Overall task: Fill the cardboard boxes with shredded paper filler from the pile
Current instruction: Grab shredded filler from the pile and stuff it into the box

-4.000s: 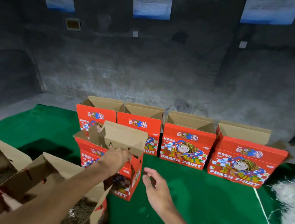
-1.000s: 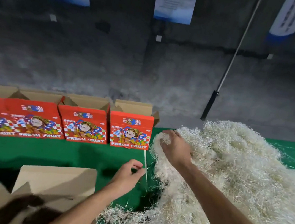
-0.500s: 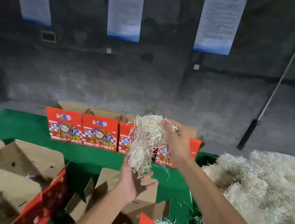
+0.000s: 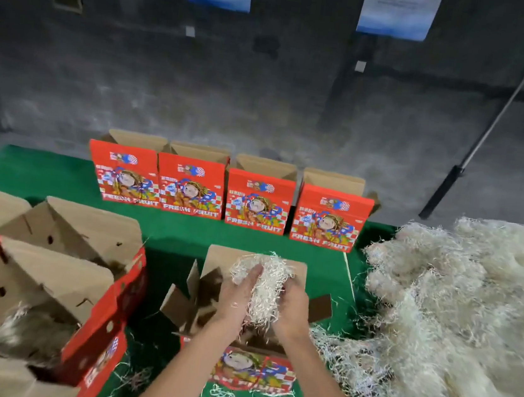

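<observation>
Shredded paper filler (image 4: pixel 264 292) was clasped between the left hand (image 4: pixel 237 297) and the right hand (image 4: pixel 293 311), both curled round it directly above the open cardboard box (image 4: pixel 248 325), left of the pile (image 4: pixel 456 321).

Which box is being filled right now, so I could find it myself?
Start at the green table, with four red boxes lined along its far edge. Come towards the person: one open box stands alone, left of the big paper pile. Only this one has both hands pushing a clump of shredded paper into it.
</observation>
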Motion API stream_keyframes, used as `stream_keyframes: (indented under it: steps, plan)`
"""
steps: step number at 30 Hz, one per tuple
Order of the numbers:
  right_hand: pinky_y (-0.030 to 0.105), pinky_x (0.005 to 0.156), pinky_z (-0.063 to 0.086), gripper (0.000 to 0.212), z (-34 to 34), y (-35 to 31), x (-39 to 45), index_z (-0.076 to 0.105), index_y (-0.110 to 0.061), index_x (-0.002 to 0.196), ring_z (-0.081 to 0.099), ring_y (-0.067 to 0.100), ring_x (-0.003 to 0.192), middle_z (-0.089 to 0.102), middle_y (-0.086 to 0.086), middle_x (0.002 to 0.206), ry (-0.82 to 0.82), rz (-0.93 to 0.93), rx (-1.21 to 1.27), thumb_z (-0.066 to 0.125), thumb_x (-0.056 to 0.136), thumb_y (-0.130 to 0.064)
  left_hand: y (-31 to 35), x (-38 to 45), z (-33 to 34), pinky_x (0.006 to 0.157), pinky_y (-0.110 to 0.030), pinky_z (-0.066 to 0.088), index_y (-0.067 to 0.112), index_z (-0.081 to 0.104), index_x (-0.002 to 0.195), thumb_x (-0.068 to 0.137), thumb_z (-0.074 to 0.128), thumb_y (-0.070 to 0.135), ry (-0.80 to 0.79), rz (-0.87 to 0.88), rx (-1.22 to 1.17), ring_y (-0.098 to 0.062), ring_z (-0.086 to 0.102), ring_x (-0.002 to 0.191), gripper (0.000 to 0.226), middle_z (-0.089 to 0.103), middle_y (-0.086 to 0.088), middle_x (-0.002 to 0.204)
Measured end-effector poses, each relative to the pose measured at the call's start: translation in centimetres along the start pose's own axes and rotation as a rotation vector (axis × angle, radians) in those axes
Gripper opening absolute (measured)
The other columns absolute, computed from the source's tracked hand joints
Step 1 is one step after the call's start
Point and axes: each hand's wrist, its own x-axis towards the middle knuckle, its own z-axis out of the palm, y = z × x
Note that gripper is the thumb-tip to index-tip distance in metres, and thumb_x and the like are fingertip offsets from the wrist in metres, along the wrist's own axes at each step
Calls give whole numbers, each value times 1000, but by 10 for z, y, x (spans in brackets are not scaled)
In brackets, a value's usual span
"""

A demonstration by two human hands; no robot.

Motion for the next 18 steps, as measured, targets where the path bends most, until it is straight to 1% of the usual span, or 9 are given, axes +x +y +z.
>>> stream_keyframes:
  steps: [1,2,4,6,7,9,11,15,18]
  plan:
    - [53,97,47,31,-8,9,-2,60,-7,127,61,38,87,42,22,140,37,83,-100,46,99,-7,-11,2,-7,115,-50,30,12,22,156,77,72,61,53,24,104,-30,39,140,105,41,-9,153]
    - [53,106,42,39,-18,20,-5,52,-5,137,63,33,89,46,31,135,30,73,-311,49,99,-5,-22,6,-13,114,-49,29,11,20,155,81,68,61,96,20,205,-31,38,140,101,38,-10,154]
    - [39,98,49,37,-31,36,-15,50,-12,136,67,26,99,67,14,115,-23,-46,-692,48,100,-4,-42,15,-24,113,-46,31,8,24,154,89,60,59,129,31,264,-31,39,139,90,39,-11,154]
    - [30,82,50,20,-32,43,-27,50,-22,122,67,19,91,66,-3,96,-38,-169,-877,42,106,-29,-53,19,-28,114,-43,31,6,25,153,96,55,52,183,19,260,-32,38,140,80,39,-13,154]
    - [32,82,50,27,-30,48,-28,49,-21,120,64,14,82,64,-5,89,-39,-200,-911,38,105,-41,-58,21,-31,115,-42,30,4,26,153,98,53,50,213,19,254,-32,37,141,77,38,-14,154]
    - [37,93,53,45,-27,55,-31,50,-17,130,66,14,91,68,-2,101,-5,-287,-1069,37,102,-49,-68,23,-38,115,-42,28,4,28,152,99,50,50,264,30,247,-32,35,142,74,37,-14,155]
    - [53,111,38,49,-30,63,-32,51,-25,134,58,17,117,62,-5,122,117,-418,-1319,40,98,-55,-73,24,-43,117,-43,25,6,28,153,100,47,52,296,56,266,-31,32,144,73,36,-13,156]
    - [48,105,44,69,-48,66,-24,49,-17,133,56,29,120,60,10,128,173,-215,-1239,22,95,-68,-78,25,-46,115,-38,27,5,32,150,100,45,52,333,120,287,-31,37,142,70,41,-14,152]
    - [31,76,58,75,-43,68,-17,56,-24,119,68,5,80,70,-4,94,-6,-47,-924,14,87,-79,-79,31,-44,103,-26,33,4,38,143,94,59,51,308,186,356,-28,50,131,71,54,-12,141]
